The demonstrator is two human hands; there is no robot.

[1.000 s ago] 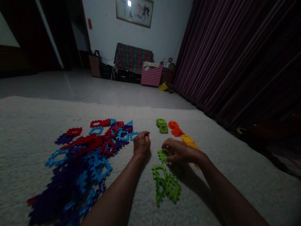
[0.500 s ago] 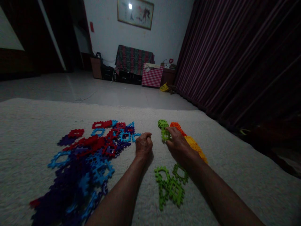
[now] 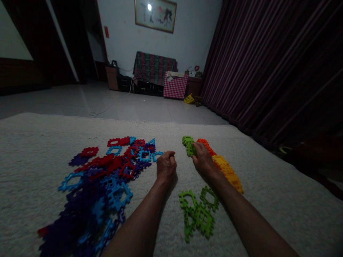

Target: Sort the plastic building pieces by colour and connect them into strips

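Observation:
My left hand (image 3: pixel 166 166) rests on the pale carpet (image 3: pixel 40 142) as a closed fist, just right of a heap of red, blue and purple plastic puzzle tiles (image 3: pixel 104 175). Whether it holds anything I cannot see. My right hand (image 3: pixel 203 159) reaches forward with its fingers on a small stack of green tiles (image 3: pixel 189 144). Beside that stack lie an orange stack (image 3: pixel 206 145) and a yellow row (image 3: pixel 229 173), partly under my wrist. Loose green tiles (image 3: pixel 198 212) lie between my forearms.
Beyond the carpet is bare grey floor (image 3: pixel 120 103) with a thin cable. A covered cabinet (image 3: pixel 154 71) and a checked pink box (image 3: pixel 174 85) stand at the far wall. A dark striped curtain (image 3: pixel 268 64) runs along the right.
My right hand moved from the loose green tiles near me forward to the far green stack, leaving a green tile with the near ones. The left fist stayed put.

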